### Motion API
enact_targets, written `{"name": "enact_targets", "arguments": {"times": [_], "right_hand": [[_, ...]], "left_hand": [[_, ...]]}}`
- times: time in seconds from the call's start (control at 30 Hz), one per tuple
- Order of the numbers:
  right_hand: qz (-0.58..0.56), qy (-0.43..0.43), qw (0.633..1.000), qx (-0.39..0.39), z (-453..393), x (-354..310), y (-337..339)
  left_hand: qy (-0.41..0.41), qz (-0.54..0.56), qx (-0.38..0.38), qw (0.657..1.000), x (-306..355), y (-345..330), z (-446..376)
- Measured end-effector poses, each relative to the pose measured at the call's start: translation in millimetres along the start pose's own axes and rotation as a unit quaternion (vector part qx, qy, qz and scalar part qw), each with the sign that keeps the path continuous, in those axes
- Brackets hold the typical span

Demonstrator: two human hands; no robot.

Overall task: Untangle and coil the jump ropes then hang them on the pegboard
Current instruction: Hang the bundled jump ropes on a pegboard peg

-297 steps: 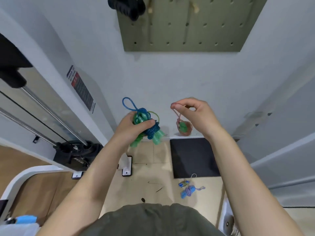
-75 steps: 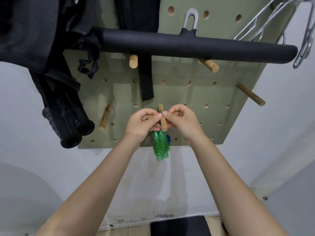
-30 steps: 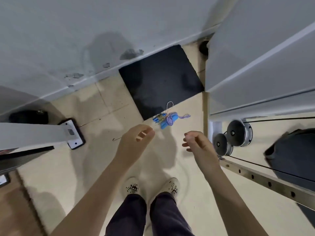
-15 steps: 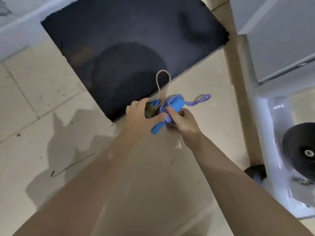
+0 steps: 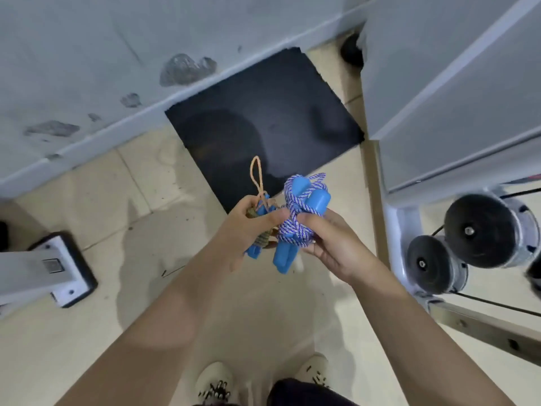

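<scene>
Two coiled jump ropes are held up in front of me, above the floor. My right hand [image 5: 330,241] grips a bundle of blue-and-white braided rope [image 5: 289,227] wound around its two blue handles [image 5: 313,197]. My left hand [image 5: 248,230] grips a smaller bundle with blue handles [image 5: 254,249] and a tan cord, whose loop [image 5: 257,174] sticks up above my fingers. The two bundles touch side by side. The pegboard is out of view.
A black floor mat [image 5: 263,124] lies against the grey wall [image 5: 87,68] ahead. A machine foot [image 5: 58,268] stands at the left. Black rollers [image 5: 468,238] and a metal rail [image 5: 483,326] stand at the right, below a grey panel [image 5: 453,83]. My shoes [image 5: 216,382] show below on beige tiles.
Half a second ago both hands were down at the floor taking hold of the two bundles. Now the bundles are lifted off the tiles and the view has risen.
</scene>
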State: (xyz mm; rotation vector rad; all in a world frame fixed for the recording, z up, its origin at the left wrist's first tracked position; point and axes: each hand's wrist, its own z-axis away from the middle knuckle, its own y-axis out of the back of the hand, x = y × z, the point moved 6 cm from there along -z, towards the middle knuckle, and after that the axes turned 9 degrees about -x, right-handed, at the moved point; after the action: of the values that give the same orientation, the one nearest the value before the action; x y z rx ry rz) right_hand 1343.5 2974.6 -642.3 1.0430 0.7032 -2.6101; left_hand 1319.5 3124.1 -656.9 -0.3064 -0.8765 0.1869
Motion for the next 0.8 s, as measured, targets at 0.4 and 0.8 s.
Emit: {"name": "enact_targets", "arguments": {"times": [0.4, 0.8], "right_hand": [[0.106, 0.075, 0.981, -0.142, 313.0, -276.7, -289.8], [0.224, 0.183, 0.945, -0.152, 465.2, -386.4, -393.5]], "left_hand": [[-0.142, 0.026, 0.092, 0.985, 333.6, -72.0, 401.1], [-0.287, 0.006, 0.174, 0.942, 441.9, -134.5, 593.2]]}}
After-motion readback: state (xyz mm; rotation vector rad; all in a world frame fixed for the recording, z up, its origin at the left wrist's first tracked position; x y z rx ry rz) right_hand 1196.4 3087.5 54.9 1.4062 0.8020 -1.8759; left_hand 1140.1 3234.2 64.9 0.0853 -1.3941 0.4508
